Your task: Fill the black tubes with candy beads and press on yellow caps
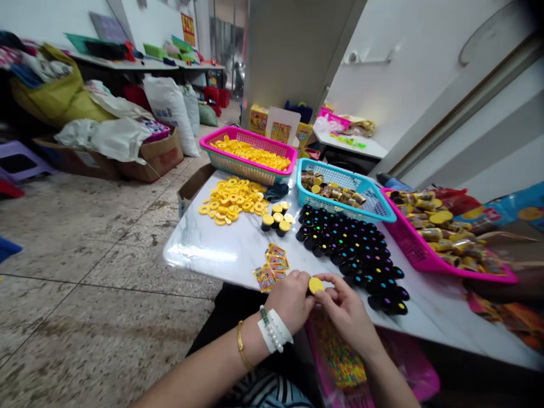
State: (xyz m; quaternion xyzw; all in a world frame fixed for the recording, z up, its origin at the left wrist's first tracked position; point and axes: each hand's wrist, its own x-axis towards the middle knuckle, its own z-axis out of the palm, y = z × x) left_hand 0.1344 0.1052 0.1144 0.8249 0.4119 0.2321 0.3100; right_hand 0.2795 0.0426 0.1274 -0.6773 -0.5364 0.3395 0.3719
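Note:
Close to the table's near edge, my left hand (291, 298) and my right hand (346, 309) are closed around a small piece with a round yellow cap (315, 285). Fingers hide its lower part. Just beyond my left hand lie several small printed packets (272, 266). Farther back stands a small cluster of black cups with yellow lids (278, 219). To the right, rows of small black pieces with coloured dots (348, 243) cover part of the table. A pile of yellow rings (233, 198) lies at the table's far left.
Along the back stand a pink basket of yellow rings (208, 139) and a blue basket of wrapped pieces (378, 207). A pink basket (408, 249) is at right. Below the edge sits a pink tub of colourful bits (425, 374). Sacks (170, 107) and cartons (148, 164) line the left.

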